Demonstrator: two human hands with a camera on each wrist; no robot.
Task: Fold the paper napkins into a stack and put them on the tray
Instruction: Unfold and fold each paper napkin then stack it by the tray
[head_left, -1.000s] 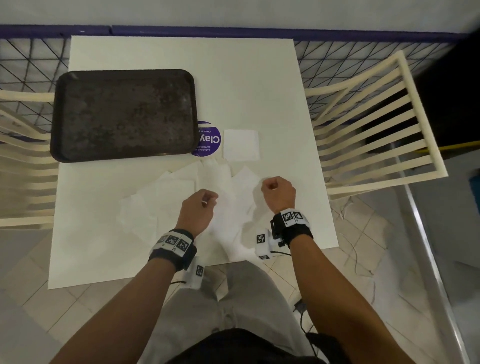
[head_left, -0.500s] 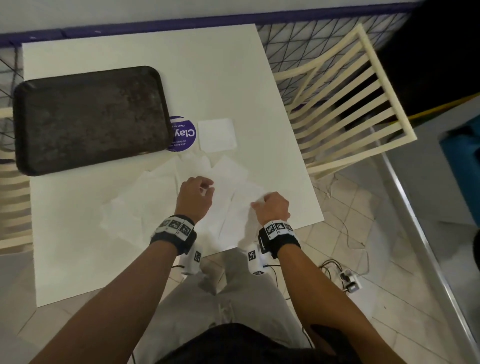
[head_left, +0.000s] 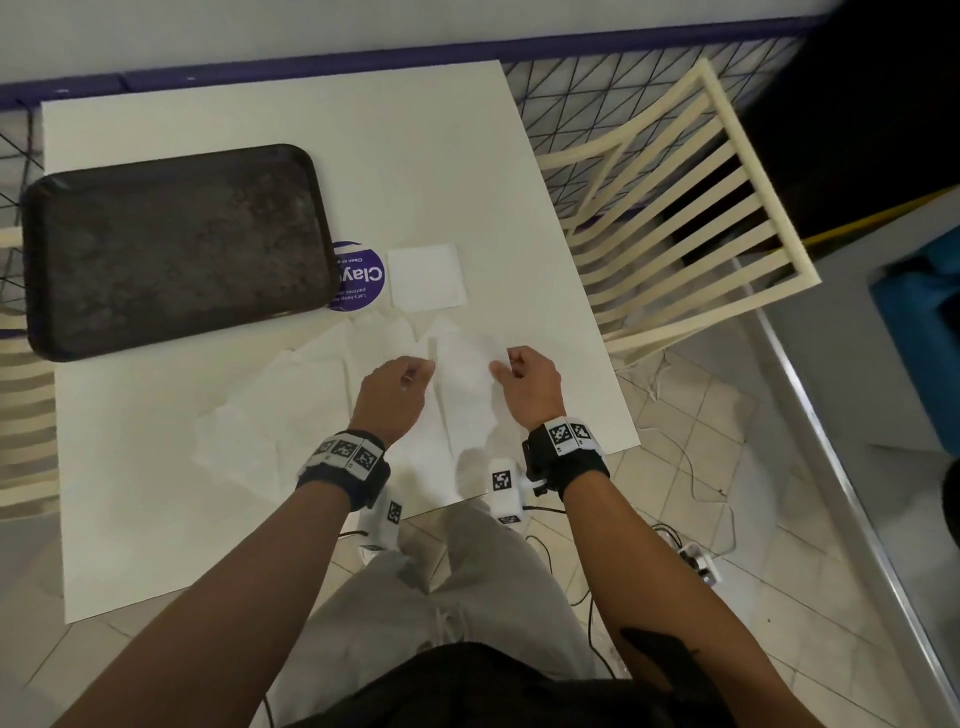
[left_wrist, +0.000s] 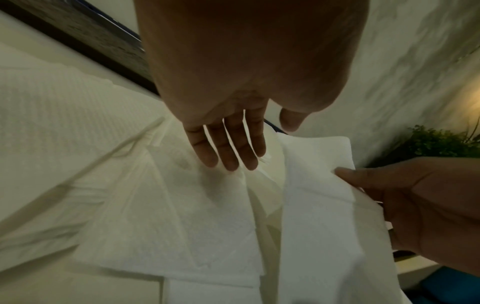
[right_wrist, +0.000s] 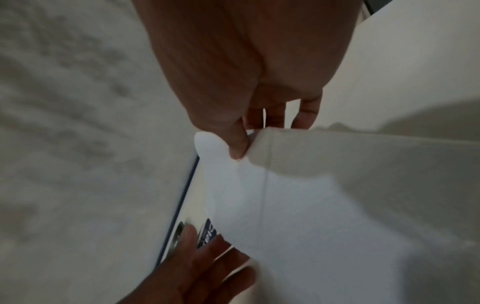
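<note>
A dark tray lies bare at the table's far left. One folded white napkin sits to its right, past a purple sticker. Several unfolded napkins lie overlapping near the front edge. My right hand pinches a corner of one napkin between thumb and fingers and holds it lifted off the pile. My left hand is beside that napkin's left edge, its fingers straight and spread over the pile, gripping nothing.
The white table ends just right of my right hand. A cream slatted chair stands at the right and another chair at the left. Cables and a plug lie on the tiled floor.
My right hand has gone from a bare fist to pinching a napkin and raising it off the pile. My left hand's fingers have uncurled and reached toward it. My head has turned right.
</note>
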